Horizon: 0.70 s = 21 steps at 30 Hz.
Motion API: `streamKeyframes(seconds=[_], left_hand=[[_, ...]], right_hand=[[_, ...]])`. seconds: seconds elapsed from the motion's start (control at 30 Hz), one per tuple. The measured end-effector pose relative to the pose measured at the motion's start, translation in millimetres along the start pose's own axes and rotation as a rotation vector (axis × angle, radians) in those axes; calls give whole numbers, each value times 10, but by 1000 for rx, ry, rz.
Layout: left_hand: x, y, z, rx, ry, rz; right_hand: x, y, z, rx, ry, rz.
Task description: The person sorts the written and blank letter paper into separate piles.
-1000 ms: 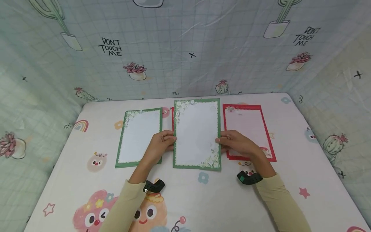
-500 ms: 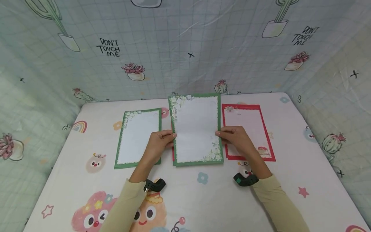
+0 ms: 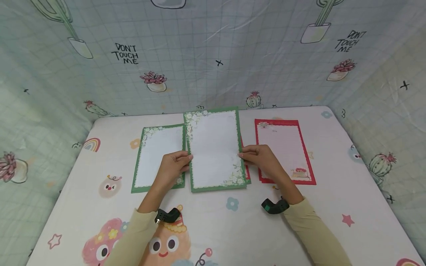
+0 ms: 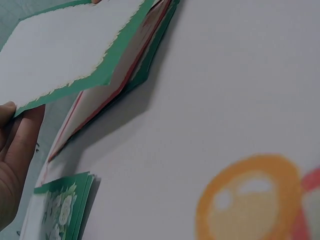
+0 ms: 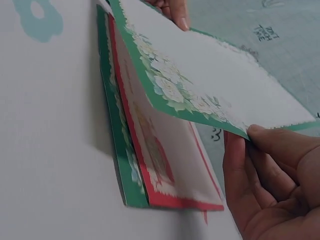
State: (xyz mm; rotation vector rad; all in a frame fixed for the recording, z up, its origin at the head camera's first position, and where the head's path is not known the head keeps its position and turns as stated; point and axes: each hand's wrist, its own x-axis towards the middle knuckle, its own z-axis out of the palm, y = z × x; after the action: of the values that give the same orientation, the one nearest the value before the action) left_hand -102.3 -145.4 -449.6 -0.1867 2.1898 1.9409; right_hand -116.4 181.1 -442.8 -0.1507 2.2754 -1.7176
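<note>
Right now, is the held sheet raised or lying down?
Raised: in the right wrist view, the green-bordered sheet hangs above the red-bordered sheet.

Got a green-bordered sheet (image 3: 214, 149) pinched by its side edges, left hand (image 3: 171, 168) on one and right hand (image 3: 261, 159) on the other, thumbs on the front. White flowers fill the corner up past the left fingertips and the one below the right fingertips. A red-edged sheet (image 3: 247, 173) pokes out behind it, just below the right fingertips. Another green-framed page (image 3: 156, 155) lies on the table (image 3: 246, 236), partly under the left hand, mostly left of those fingers. A pinkish red-framed page (image 3: 283, 147) sits just right of the right fingers. Way past all the fingers hangs a cactus-print curtain (image 3: 193, 88).
</note>
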Motion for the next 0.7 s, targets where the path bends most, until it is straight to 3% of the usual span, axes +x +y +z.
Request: streamKeyframes(seconds=[0.43, 0.7], left_hand=[[3, 28, -208, 25, 24, 10], [-31, 54, -328, 73, 36, 26]], right_hand=[[28, -75, 222, 64, 80, -15], [39, -97, 287, -15, 16, -55]])
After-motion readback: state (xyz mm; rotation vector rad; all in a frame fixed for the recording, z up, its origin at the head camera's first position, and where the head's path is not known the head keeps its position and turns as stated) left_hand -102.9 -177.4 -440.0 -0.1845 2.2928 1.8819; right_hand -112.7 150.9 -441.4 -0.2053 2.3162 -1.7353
